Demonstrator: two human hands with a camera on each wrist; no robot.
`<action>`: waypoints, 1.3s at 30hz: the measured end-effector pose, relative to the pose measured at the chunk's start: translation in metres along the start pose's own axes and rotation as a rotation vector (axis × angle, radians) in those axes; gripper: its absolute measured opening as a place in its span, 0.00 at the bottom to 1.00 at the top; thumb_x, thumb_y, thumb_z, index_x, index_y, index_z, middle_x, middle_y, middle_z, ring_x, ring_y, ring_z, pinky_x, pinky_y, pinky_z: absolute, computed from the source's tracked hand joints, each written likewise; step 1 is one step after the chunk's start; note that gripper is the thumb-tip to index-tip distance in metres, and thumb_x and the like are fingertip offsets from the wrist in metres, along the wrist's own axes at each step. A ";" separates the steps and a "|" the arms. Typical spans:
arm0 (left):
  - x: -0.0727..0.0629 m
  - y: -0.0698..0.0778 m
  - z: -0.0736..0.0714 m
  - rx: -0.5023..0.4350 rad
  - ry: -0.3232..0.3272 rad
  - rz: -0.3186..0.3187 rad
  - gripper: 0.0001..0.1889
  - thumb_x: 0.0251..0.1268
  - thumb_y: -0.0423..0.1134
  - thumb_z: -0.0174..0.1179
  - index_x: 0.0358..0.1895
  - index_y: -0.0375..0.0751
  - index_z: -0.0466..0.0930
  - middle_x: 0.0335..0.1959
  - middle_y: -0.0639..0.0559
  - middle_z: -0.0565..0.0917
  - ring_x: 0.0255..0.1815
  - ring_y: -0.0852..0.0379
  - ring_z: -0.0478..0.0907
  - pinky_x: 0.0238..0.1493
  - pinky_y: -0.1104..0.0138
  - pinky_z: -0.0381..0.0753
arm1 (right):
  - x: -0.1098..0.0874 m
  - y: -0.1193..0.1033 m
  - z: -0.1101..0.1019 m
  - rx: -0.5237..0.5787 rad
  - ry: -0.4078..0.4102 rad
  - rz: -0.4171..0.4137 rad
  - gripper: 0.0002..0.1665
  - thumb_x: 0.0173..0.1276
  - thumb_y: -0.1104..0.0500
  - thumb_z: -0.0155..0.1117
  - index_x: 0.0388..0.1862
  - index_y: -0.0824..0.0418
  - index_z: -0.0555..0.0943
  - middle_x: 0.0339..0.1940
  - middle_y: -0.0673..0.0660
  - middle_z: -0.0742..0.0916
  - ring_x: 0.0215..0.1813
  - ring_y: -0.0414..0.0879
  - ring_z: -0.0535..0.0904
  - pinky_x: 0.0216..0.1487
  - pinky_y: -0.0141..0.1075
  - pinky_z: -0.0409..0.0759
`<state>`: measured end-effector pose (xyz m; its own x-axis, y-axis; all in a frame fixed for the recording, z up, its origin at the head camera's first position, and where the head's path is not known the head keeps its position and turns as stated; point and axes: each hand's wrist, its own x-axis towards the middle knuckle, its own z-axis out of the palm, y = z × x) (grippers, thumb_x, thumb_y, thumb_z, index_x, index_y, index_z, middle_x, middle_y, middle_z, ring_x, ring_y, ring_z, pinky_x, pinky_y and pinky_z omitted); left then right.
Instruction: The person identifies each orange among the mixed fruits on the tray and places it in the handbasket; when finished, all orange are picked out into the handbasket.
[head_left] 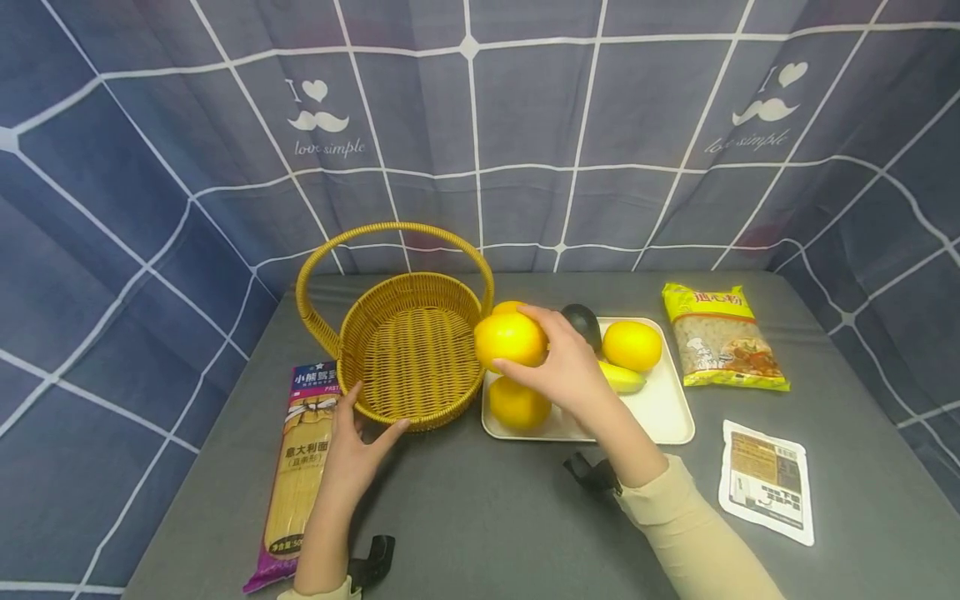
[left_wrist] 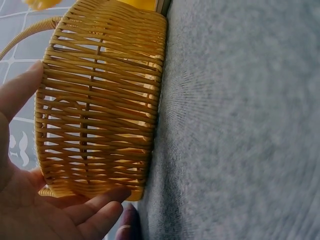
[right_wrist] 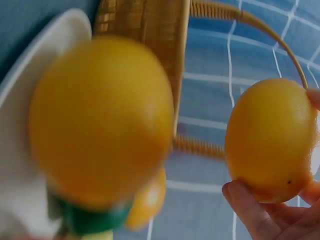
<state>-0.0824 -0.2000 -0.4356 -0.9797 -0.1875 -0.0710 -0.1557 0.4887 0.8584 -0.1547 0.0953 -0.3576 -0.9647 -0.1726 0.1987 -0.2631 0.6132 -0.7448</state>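
My right hand (head_left: 562,358) grips an orange (head_left: 510,339) between thumb and fingers, above the left end of a white tray (head_left: 660,429). In the right wrist view this orange (right_wrist: 270,140) sits in the fingertips, apart from a larger-looking, blurred orange (right_wrist: 100,122) over the tray's rim. My left hand (head_left: 360,446) touches the near left rim of a round wicker basket (head_left: 416,358), thumb and fingers spread. Seen from the left wrist, the thumb (left_wrist: 22,90) meets the rim and other fingers lie along the woven side. The basket's inside is bare, its handle upright.
On the tray lie another orange (head_left: 632,346), a dark avocado-like fruit (head_left: 581,325) and a yellow-green elongated fruit (head_left: 621,377). A spaghetti pack (head_left: 300,467) lies left of the basket. To the right are a yellow pasta bag (head_left: 723,337) and a white pouch (head_left: 767,482).
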 end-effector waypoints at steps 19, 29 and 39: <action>0.002 0.000 0.003 -0.003 0.011 -0.004 0.53 0.56 0.57 0.68 0.78 0.47 0.42 0.75 0.35 0.48 0.69 0.31 0.57 0.67 0.44 0.60 | 0.033 -0.038 0.100 0.047 -0.205 -0.120 0.48 0.49 0.33 0.72 0.67 0.50 0.71 0.62 0.50 0.77 0.55 0.45 0.76 0.51 0.42 0.78; 0.002 -0.001 0.004 -0.006 0.017 0.012 0.53 0.57 0.56 0.68 0.78 0.47 0.42 0.75 0.35 0.47 0.69 0.31 0.57 0.68 0.45 0.60 | 0.044 -0.038 0.128 0.026 -0.315 -0.107 0.47 0.51 0.35 0.73 0.65 0.57 0.73 0.56 0.52 0.81 0.48 0.43 0.78 0.44 0.36 0.79; 0.002 -0.003 0.003 -0.006 0.022 0.015 0.53 0.56 0.57 0.67 0.78 0.47 0.43 0.75 0.37 0.48 0.70 0.33 0.57 0.68 0.46 0.61 | 0.050 -0.044 0.141 -0.017 -0.414 -0.091 0.46 0.49 0.35 0.73 0.62 0.58 0.75 0.46 0.50 0.83 0.41 0.42 0.78 0.40 0.33 0.78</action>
<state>-0.0842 -0.1995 -0.4393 -0.9789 -0.1988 -0.0470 -0.1402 0.4864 0.8624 -0.1901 -0.0491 -0.4053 -0.8545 -0.5194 -0.0118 -0.3506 0.5933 -0.7246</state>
